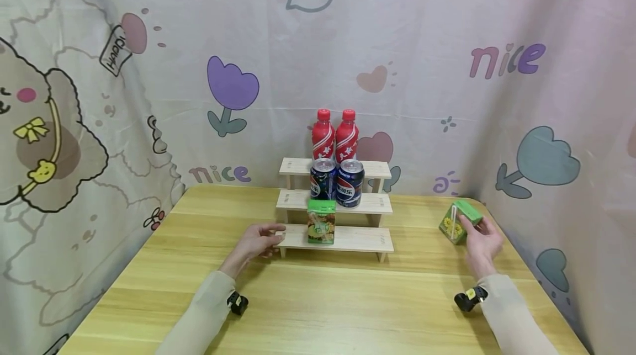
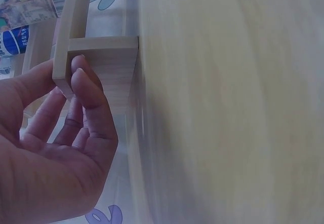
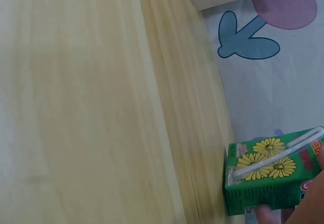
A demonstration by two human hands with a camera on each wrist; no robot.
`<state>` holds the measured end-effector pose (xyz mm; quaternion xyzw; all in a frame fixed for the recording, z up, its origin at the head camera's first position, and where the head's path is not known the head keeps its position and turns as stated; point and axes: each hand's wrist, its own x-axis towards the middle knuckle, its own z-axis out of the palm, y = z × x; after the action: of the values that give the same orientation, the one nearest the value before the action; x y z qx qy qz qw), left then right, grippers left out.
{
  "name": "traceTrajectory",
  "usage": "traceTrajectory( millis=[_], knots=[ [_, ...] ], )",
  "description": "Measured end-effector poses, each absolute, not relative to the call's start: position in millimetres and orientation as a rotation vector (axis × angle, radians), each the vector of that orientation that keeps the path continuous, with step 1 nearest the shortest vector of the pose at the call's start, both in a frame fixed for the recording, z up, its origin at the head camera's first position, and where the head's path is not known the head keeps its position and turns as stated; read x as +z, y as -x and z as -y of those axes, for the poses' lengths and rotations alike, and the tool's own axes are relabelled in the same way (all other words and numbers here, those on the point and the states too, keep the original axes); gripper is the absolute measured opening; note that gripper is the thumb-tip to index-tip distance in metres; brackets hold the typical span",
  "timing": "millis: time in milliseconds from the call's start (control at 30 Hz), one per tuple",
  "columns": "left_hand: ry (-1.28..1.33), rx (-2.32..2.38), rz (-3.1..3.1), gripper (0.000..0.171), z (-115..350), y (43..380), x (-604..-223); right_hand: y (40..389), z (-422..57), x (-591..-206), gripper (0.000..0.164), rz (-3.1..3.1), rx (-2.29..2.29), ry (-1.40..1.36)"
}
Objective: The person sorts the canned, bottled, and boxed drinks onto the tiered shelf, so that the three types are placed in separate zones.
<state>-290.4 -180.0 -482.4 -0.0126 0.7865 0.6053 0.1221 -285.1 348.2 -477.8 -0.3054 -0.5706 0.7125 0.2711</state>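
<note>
At the left end of the lowest step of a three-step wooden shelf, my left hand pinches the board's corner between thumb and fingers. On the right side of the table, my right hand grips a green juice box with yellow flowers and a white straw on its side. The box is tilted in the head view. Another green juice box stands upright on the lowest step. Two blue cola cans sit side by side on the middle step, and two red bottles stand on the top one.
The wooden table reaches back to a printed cloth that hangs behind it and along both sides. The shelf stands near the table's back edge, left of the right hand.
</note>
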Motion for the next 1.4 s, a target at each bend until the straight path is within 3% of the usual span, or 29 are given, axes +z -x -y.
traceTrajectory(
  millis=[200, 1400],
  knots=[
    [0.021, 1.772, -2.286, 0.038, 180, 290, -482, 282, -344, -473, 0.073, 1.524, 1.963, 0.797],
    [0.043, 1.772, -2.292, 0.036, 180, 293, -483, 269, -298, -440, 0.072, 1.757, 2.042, 0.407]
  ],
)
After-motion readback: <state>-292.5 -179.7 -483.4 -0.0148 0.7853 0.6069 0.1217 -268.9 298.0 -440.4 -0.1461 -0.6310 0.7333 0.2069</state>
